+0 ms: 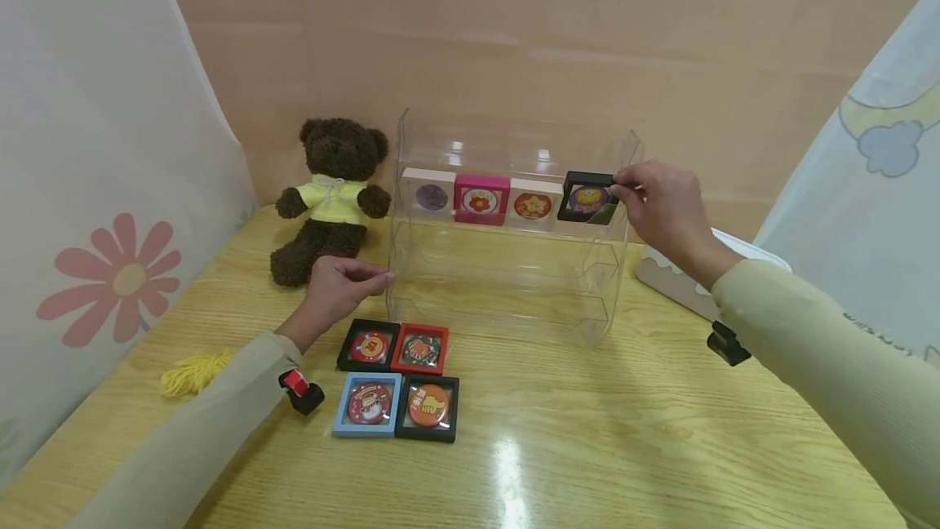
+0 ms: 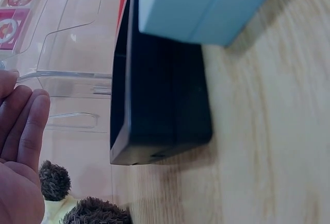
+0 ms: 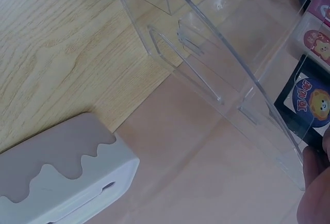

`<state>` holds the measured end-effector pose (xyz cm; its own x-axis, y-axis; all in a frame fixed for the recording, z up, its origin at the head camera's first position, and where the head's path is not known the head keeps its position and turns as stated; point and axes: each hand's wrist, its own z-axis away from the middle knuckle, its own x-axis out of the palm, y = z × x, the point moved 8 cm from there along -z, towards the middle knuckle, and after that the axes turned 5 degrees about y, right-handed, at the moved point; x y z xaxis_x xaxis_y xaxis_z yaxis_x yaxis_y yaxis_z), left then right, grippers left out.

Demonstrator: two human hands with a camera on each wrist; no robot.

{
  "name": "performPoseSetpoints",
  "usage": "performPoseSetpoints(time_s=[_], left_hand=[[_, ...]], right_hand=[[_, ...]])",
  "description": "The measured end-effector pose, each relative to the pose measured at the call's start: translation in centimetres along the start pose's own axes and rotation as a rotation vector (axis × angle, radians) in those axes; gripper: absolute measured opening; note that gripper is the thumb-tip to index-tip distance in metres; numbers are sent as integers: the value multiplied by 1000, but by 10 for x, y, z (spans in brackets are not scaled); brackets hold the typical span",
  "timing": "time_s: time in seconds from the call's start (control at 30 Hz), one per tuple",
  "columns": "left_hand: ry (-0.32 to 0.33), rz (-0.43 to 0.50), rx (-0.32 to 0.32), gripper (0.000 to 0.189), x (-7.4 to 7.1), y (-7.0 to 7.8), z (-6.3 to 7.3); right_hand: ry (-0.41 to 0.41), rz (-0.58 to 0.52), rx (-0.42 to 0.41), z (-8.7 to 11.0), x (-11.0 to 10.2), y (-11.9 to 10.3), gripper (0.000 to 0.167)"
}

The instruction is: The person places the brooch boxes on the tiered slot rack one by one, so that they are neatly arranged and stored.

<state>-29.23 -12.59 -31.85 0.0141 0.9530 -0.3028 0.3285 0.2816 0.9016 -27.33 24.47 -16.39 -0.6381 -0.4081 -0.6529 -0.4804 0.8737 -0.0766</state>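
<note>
My right hand [image 1: 663, 198] pinches black badge frame [image 1: 587, 201] | left hand [image 1: 334, 292] grips clear rack [image 1: 499, 277] edge | I'm likely seating frame | next: align, release

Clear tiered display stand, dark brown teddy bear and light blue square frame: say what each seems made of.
Clear tiered display stand: glossy, probably acrylic or similar plastic; the background shows through and its edges shine.
Dark brown teddy bear: likely plush fabric; the pile looks fuzzy.
Light blue square frame: probably smooth plastic, low-gloss; its sides show no grain.
</note>
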Motion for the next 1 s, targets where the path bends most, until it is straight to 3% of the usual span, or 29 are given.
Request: performPoseSetpoints(time_s=[0.2, 1.0], left_hand=[[3, 14, -11, 23, 1, -22, -7], [2, 2, -5, 28, 1, -25, -5]], right_hand=[[-13, -16, -15, 2, 1, -2, 7], [-136, 19, 16, 3, 9, -8, 7]])
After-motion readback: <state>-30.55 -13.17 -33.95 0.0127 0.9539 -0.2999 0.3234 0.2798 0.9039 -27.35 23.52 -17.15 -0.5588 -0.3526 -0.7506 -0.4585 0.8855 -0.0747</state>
